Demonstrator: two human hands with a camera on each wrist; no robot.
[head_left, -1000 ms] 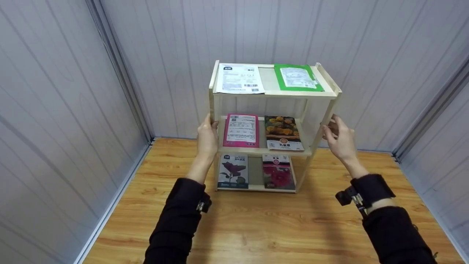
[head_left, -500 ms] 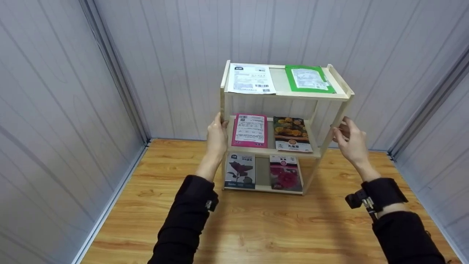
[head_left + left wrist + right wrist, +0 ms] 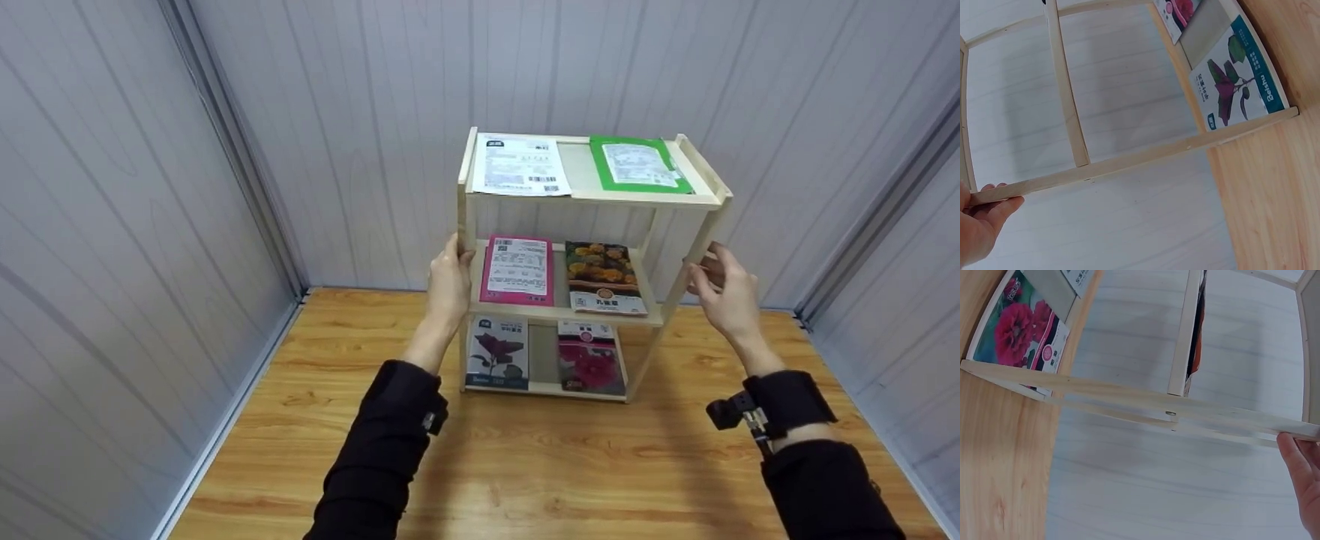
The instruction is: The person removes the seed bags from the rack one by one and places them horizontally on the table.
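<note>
A three-tier wooden shelf rack (image 3: 583, 168) stands upright in front of me. My left hand (image 3: 448, 283) grips its left front post; the left wrist view shows thumb and fingers on both sides of that post (image 3: 1129, 161). On the other side my right hand (image 3: 727, 291) pinches the right post, thumb (image 3: 1294, 464) against the wood. Flat seed packets lie in pairs: a white one (image 3: 519, 168) and a green one (image 3: 637, 165) on top, a pink one (image 3: 517, 271) and an orange-flower one (image 3: 604, 279) midway, a purple-plant one (image 3: 498, 354) and a red-flower one (image 3: 590, 358) below.
Wood-patterned floor (image 3: 540, 465) spreads under and before the rack. A pale panel wall (image 3: 390, 150) rises behind it, with side walls at left (image 3: 112, 262) and right (image 3: 900, 300). Each wrist wears a dark strap with a small camera.
The rack has shifted to the right along with both hands, mostly in the first half second. The packets keep their places on the tiers. My view has turned very slightly.
</note>
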